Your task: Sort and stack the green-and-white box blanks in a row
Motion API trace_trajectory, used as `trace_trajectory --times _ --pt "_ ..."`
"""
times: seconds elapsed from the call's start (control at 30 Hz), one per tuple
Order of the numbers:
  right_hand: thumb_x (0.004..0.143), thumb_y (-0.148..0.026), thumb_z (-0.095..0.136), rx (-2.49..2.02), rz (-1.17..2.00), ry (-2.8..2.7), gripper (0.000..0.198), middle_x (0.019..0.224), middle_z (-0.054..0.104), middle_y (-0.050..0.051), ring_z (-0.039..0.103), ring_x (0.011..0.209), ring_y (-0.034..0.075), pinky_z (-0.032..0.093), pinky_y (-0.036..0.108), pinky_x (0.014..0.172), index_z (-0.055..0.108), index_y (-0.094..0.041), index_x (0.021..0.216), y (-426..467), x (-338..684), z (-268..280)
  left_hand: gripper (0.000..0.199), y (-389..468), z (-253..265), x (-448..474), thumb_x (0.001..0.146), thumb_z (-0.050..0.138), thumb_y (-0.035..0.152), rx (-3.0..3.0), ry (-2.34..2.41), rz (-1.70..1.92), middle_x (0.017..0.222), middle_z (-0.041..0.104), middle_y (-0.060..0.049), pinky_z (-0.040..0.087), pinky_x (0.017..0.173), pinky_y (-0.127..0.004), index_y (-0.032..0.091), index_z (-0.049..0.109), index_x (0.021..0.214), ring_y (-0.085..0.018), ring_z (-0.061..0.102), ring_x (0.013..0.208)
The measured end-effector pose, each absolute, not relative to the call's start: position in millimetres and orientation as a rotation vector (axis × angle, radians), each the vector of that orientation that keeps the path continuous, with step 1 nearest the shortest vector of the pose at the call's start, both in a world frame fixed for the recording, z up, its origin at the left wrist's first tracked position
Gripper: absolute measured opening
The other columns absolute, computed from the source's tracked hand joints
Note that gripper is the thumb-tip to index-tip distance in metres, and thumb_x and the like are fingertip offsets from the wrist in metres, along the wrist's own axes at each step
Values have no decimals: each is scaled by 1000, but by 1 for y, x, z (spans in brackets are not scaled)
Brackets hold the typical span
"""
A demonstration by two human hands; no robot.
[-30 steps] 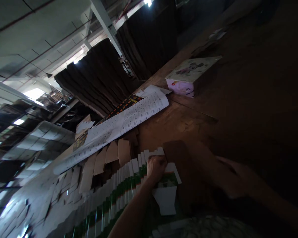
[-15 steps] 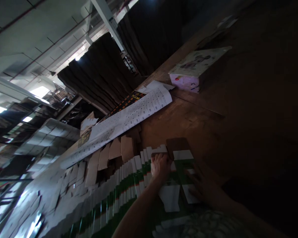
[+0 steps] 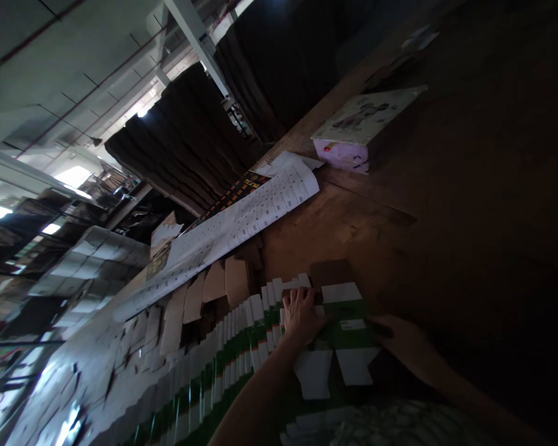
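A long row of overlapping flattened green-and-white cartons lies in front of me. At its right end is a flat carton with white flaps and a green middle. My left hand is on the cartons just left of it, with fingers curled over their edge. My right hand is at that carton's right edge, its thumb and fingers closed about the edge. Deep shadow partly hides the right fingertips.
Behind the row lie brown cardboard pieces and a long printed paper sheet. Farther back on the wooden table sits a thick book-like box. Tall dark stacks rise beyond the table.
My right hand has moved from lying over the end carton to its right edge, uncovering more green panel. That carton has shifted slightly. My left hand stays nearly in place.
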State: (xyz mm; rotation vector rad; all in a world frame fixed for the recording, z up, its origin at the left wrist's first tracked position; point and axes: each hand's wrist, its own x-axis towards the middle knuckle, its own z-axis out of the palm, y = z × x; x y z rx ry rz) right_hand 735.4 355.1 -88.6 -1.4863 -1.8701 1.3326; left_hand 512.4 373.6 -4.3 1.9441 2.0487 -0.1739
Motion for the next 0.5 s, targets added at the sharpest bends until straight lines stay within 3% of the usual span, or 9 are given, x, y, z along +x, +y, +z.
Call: trace_trajectory --times 0.1,0.17,0.3,0.37,0.43,0.5 --pt "79 -35 51 -1434 1366 -1951 35 105 76 8 69 101 30 53 46 93 75 -25 103 351 731 -85 55 373 -5 512 77 67 53 1942 2041 -215 123 56 -5 34 97 -43 32 55 126 -28 45 116" --pt "78 -33 52 -1420 1344 -2005 39 113 74 7 67 106 30 51 47 96 73 -27 110 352 742 -85 55 374 -5 514 78 66 50 1948 2034 -244 126 55 -6 33 98 -45 31 54 128 -29 45 118" --pt "67 -25 55 -1563 799 -2220 64 147 50 9 43 135 40 41 62 102 62 -28 130 360 801 -93 58 376 -2 521 80 64 47 1930 2022 -303 128 54 -8 33 99 -47 30 50 133 -31 44 119" --pt "66 -20 52 -1688 550 -2249 65 147 49 15 36 138 43 38 66 102 63 -23 130 366 827 -89 58 378 -2 524 81 63 46 1929 2000 -283 127 54 -7 33 99 -46 32 48 135 -30 44 119" --pt "71 -18 47 -1789 610 -2222 59 137 58 20 49 129 41 45 60 97 63 -17 128 371 831 -68 59 380 -2 525 80 63 45 1918 1982 -206 129 54 -5 33 101 -45 34 47 136 -28 44 121" --pt "79 -24 45 -1711 911 -2189 53 127 65 19 62 116 35 52 49 91 62 -16 129 373 808 -31 61 385 2 524 80 63 44 1831 2033 -86 134 51 -5 34 102 -44 35 45 138 -28 43 124"
